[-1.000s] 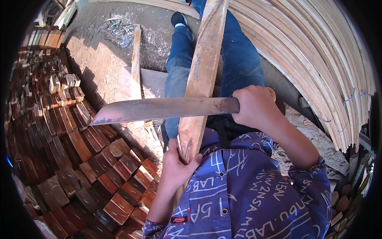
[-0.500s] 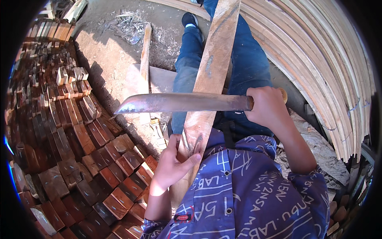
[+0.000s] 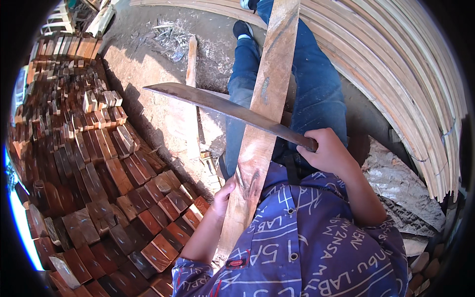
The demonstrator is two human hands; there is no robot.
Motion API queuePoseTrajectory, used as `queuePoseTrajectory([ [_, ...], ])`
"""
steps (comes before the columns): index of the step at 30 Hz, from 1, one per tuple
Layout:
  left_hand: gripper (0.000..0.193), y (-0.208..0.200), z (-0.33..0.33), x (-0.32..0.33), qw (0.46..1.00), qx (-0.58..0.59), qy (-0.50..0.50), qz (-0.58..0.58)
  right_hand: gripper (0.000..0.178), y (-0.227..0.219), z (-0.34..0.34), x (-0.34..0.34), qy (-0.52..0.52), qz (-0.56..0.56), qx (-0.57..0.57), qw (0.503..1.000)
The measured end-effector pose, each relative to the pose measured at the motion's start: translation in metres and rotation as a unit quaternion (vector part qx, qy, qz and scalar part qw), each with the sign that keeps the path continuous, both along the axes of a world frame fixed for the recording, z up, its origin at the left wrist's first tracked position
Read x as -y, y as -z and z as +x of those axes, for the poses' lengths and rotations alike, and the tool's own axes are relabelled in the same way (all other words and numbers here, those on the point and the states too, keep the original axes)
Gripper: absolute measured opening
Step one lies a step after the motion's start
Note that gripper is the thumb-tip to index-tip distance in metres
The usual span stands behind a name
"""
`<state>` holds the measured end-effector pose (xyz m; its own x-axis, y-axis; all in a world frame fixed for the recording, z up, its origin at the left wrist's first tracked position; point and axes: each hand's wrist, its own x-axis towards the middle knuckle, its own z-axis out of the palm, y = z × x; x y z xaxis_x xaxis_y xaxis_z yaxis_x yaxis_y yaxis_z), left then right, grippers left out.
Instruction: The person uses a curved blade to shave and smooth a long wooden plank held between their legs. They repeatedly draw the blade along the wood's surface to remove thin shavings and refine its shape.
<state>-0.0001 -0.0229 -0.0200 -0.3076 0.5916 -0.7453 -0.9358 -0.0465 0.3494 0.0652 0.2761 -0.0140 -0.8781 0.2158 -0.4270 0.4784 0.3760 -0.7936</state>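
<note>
A long wooden plank (image 3: 269, 84) slants across my lap, from beside my torso up past my outstretched legs. My left hand (image 3: 223, 197) grips its left edge near the lower end; most of the fingers are hidden beneath the wood. In my right hand (image 3: 327, 152) is the dark handle of a machete (image 3: 217, 105), with the fingers wrapped round it. The long blade crosses over the plank, its tip pointing to the upper left. Whether the edge touches the wood I cannot tell. Dark knot marks show on the plank near my left hand.
Stacked reddish-brown wood blocks (image 3: 114, 208) fill the left side. Long pale boards (image 3: 396, 74) curve along the right. A narrow wood strip (image 3: 192, 64) lies on the ground beyond my left leg, near a heap of shavings (image 3: 173, 39). Whitish sheeting (image 3: 396, 178) lies at right.
The machete has turned so its tip points farther up and its broad face is tilted away. My left hand has shifted to the plank's edge, its thumb no longer lying across the top.
</note>
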Motion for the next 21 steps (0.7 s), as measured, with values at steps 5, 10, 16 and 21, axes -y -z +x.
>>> queuePoseTrajectory([
  [5,0.105,-0.008,-0.011,-0.008,0.983,0.033,0.138,0.119,0.026,0.004,0.003,-0.003,-0.004,-0.013,0.003,1.000],
  [10,0.085,-0.024,-0.018,-0.007,0.979,-0.007,0.192,0.075,0.027,-0.012,0.002,0.001,-0.007,0.012,0.016,1.000],
  [16,0.057,-0.056,-0.018,-0.023,0.968,-0.080,0.238,-0.004,0.028,-0.024,0.002,0.021,-0.055,0.095,-0.057,0.992],
  [21,0.052,-0.052,-0.010,-0.027,0.969,-0.117,0.217,-0.008,0.026,-0.034,-0.007,0.031,-0.148,0.188,-0.110,0.965],
])
